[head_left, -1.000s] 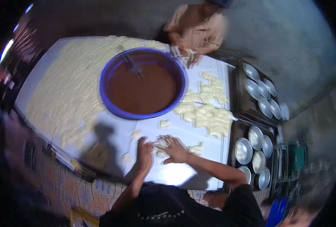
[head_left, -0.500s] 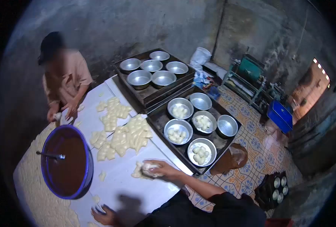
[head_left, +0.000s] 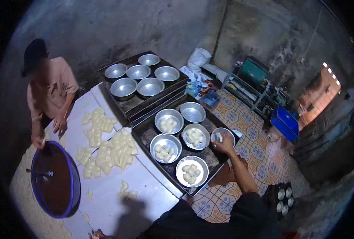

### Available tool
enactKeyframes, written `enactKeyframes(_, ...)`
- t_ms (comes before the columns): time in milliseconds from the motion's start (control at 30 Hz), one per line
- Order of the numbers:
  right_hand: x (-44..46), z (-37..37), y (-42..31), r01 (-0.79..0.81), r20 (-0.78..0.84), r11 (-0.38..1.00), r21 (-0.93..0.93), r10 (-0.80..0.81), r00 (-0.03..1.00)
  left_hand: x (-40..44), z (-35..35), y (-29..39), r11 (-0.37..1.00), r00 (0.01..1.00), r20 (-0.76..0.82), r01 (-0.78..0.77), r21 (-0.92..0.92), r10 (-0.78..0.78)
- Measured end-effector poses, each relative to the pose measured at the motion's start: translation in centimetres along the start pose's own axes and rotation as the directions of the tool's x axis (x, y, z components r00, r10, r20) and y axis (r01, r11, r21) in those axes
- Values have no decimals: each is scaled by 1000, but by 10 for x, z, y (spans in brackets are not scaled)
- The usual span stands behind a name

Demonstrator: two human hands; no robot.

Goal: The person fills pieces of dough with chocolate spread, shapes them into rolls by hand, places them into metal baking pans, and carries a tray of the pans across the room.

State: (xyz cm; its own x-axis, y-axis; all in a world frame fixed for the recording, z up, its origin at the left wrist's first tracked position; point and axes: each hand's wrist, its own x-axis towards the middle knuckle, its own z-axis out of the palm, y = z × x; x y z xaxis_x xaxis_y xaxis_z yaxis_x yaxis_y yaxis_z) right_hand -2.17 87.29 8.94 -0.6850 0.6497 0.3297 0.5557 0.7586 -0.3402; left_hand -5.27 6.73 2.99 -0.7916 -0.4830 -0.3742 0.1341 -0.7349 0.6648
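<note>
My right hand (head_left: 223,144) is at the right-hand round tin (head_left: 229,133) on the near black tray (head_left: 148,134), its fingers inside the rim and closed around a pale dough piece (head_left: 219,137). Four other tins there, such as the front one (head_left: 192,171), hold several white dough balls each; the back one (head_left: 193,112) shows a bare bottom. Only part of my left hand (head_left: 97,234) shows, at the bottom edge over the white table (head_left: 145,199); what it holds is hidden. Small dough scraps (head_left: 127,192) lie on the table in front of me.
A co-worker (head_left: 51,85) stands at the far left by a blue basin (head_left: 54,179) of brown filling with a utensil in it. Flattened dough (head_left: 117,151) covers part of the table. A second tray (head_left: 123,107) holds several tins. Green machinery (head_left: 252,73) and a blue crate (head_left: 284,122) stand beyond.
My right hand has moved from the dough on the table to the right-hand tin. My left hand has slid mostly out of view. The co-worker's hand has moved to the basin's rim.
</note>
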Motion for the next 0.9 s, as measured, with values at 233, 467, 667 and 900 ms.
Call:
enactKeyframes(233, -85, -43, -240, -95, 193, 605, 791, -99, 976, -63, 138, -34, 741, 729, 619, -582, 335, 293)
enactKeyframes(467, -255, -49, -484, -84, 237, 227, 970, -818, 524, -111, 211, -3, 991, 689, 716, 28, 129, -113)
enactKeyframes(667, -291, -48, -530, -205, 220, 102, 973, -668, 711, -96, 152, 42, 675, 785, 584, -547, 494, 209)
enactKeyframes(900, -281, -36, -548, -9, 218, 249, 969, -829, 515, -97, 136, 43, 813, 916, 377, -323, 485, 139)
